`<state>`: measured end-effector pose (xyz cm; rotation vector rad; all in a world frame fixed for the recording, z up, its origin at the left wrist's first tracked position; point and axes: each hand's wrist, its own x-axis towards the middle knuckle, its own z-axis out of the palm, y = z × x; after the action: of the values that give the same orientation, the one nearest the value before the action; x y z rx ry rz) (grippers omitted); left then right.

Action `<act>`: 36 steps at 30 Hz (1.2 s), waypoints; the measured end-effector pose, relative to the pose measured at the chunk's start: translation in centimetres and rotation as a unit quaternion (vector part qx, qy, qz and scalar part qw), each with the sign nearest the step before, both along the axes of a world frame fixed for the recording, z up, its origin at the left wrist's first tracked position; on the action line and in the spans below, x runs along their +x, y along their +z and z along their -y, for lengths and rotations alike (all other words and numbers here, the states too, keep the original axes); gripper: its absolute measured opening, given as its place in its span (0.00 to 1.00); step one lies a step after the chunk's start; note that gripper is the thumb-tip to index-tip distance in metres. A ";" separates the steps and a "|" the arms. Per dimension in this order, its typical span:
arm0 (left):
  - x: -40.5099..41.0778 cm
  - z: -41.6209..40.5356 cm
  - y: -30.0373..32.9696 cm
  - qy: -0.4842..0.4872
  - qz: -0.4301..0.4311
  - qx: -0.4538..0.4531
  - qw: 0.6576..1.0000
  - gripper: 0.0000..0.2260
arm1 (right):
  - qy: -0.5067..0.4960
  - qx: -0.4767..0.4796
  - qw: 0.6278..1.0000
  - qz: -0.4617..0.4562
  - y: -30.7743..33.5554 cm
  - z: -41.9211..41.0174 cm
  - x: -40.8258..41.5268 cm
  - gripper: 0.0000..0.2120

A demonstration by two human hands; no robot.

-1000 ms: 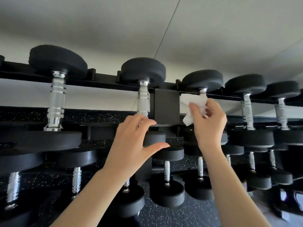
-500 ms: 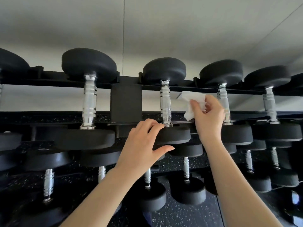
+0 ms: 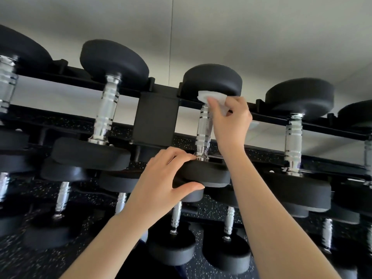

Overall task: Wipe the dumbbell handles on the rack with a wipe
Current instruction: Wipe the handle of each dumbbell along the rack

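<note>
Right hand (image 3: 231,121) pinching wipe (image 3: 213,97) atop chrome handle (image 3: 203,133), left hand (image 3: 161,178) gripping dumbbell's lower head (image 3: 209,174)

A white wipe (image 3: 212,97), crumpled, is pressed against the far end of a chrome dumbbell handle (image 3: 203,130), just beneath its black far head. Black-headed dumbbells with ribbed chrome handles are seen ranged side by side across the black rack (image 3: 155,117), tier below tier.
</note>
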<state>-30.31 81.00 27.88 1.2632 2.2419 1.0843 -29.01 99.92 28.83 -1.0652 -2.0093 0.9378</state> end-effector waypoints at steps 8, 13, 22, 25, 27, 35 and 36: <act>0.1 0.0 -0.2 0.006 0.017 0.009 1.000 0.22 | -0.069 -0.050 0.996 -0.016 0.3 -0.2 -1.4 0.06; 0.0 0.0 -0.3 0.003 0.024 0.011 1.000 0.21 | -0.049 -0.059 0.997 0.026 0.8 -0.2 -1.3 0.05; -0.1 0.0 -0.5 -0.004 0.027 0.006 1.000 0.22 | 0.085 -0.091 0.983 0.136 1.1 -0.2 2.0 0.07; -0.1 0.0 -0.5 -0.005 0.026 0.011 1.000 0.22 | 0.118 -0.100 0.974 0.166 1.1 0.6 3.5 0.14; 0.0 0.0 -0.5 -0.001 0.027 0.015 1.000 0.22 | 0.142 -0.115 0.967 0.177 1.0 1.0 4.5 0.17; 0.2 0.0 -0.4 0.009 0.029 0.025 0.999 0.21 | 0.209 -0.167 0.942 0.203 0.6 0.8 6.6 0.15; 0.1 0.0 -0.4 0.010 0.030 0.024 0.999 0.21 | 0.218 -0.171 0.937 0.211 0.7 0.7 6.8 0.13</act>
<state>-30.16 80.99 27.45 1.2134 2.2010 1.1738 -22.18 99.25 29.48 -1.0905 -2.5713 1.4281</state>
